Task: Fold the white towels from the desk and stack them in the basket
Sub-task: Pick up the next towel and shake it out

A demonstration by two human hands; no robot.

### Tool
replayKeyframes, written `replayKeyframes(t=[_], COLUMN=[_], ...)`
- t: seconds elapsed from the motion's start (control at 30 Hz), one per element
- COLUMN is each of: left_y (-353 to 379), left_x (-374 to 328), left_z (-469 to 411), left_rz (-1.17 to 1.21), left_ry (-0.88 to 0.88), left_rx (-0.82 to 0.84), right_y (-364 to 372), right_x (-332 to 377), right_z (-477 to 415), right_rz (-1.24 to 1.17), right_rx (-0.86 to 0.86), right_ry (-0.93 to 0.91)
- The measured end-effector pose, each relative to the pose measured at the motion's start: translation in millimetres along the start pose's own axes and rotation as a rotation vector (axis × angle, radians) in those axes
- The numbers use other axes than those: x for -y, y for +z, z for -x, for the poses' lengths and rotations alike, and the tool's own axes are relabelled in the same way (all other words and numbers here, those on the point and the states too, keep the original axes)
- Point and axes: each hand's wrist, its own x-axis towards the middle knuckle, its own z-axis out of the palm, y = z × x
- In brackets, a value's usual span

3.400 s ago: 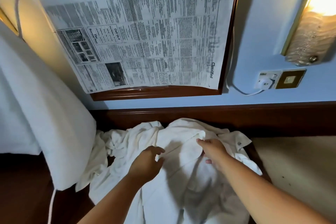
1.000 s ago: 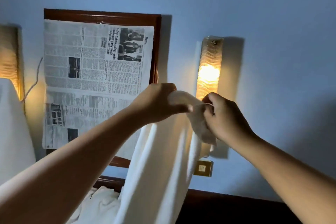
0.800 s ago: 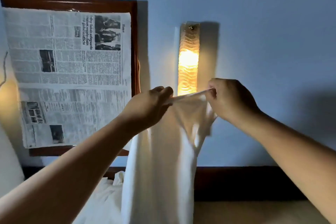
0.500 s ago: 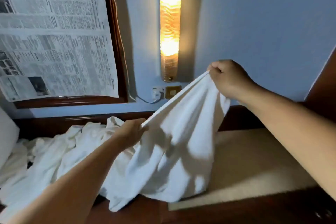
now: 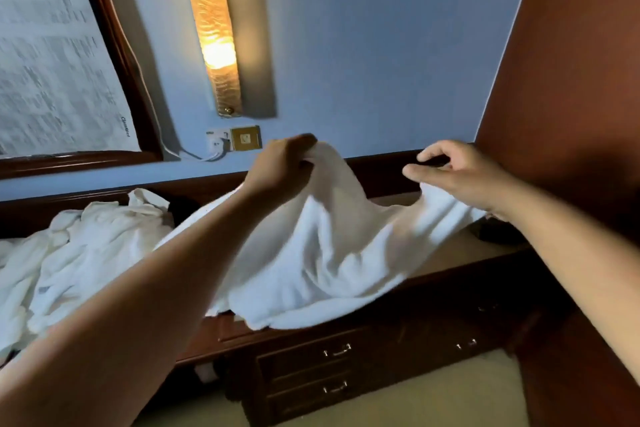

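A white towel (image 5: pixel 322 253) hangs spread between my two hands over the right part of the wooden desk (image 5: pixel 453 253), its lower edge draped past the desk's front. My left hand (image 5: pixel 282 168) grips a bunched top corner, raised. My right hand (image 5: pixel 464 173) holds the other top edge under its lower fingers, while thumb and forefinger stick out apart above it. A heap of crumpled white towels (image 5: pixel 86 246) lies on the left of the desk. No basket is in view.
Drawers with metal handles (image 5: pixel 334 352) sit under the desk. A lit wall lamp (image 5: pixel 214 28), a socket with a plug (image 5: pixel 235 140) and a framed newspaper (image 5: pixel 52 73) are on the blue wall. A brown wooden panel (image 5: pixel 571 80) closes the right side. Something dark (image 5: pixel 495 232) sits at the desk's right end.
The towel has come down from head height to just above the desk and shifted right. My hands have moved apart, stretching its top edge, and the left hand has risen level with the right.
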Motion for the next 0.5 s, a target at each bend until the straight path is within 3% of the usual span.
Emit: replayKeyframes(t=[0.03,0.1,0.2,0.27,0.4,0.43,0.5], left_y=[12.0,32.9,59.8,86.0,159.9,177.0,194.5], left_x=[-62.4,-167.2,-258.8,-280.3,-263.7,-251.8,-223.2], left_z=[-14.0,-26.1,-20.1,2.0,100.6,125.9,157.5], left_rz=[0.072,0.201,0.324,0.369,0.264,0.223,0.220], left_ry=[0.117,0.291,0.389,0.262,-0.067,-0.116,-0.298], left_rx=[-0.020,0.001,0.093,0.270,0.885,0.918,0.768], right_y=[-16.2,-45.0,-100.0,-143.2,-212.0,-221.9,-231.5], right_x=[-5.8,-28.8,-69.0,-87.2,-90.3,-91.9,-103.1], right_z=[22.4,57.1,98.6,126.6,155.3,158.1,165.7], right_rz=[0.016,-0.005,-0.050,-0.146,-0.378,-0.379,-0.292], right_rx=[0.089,0.103,-0.269,-0.504,-0.724,-0.746,-0.754], right_ry=[-0.010,-0.087,-0.102,-0.046,-0.046,-0.049,-0.067])
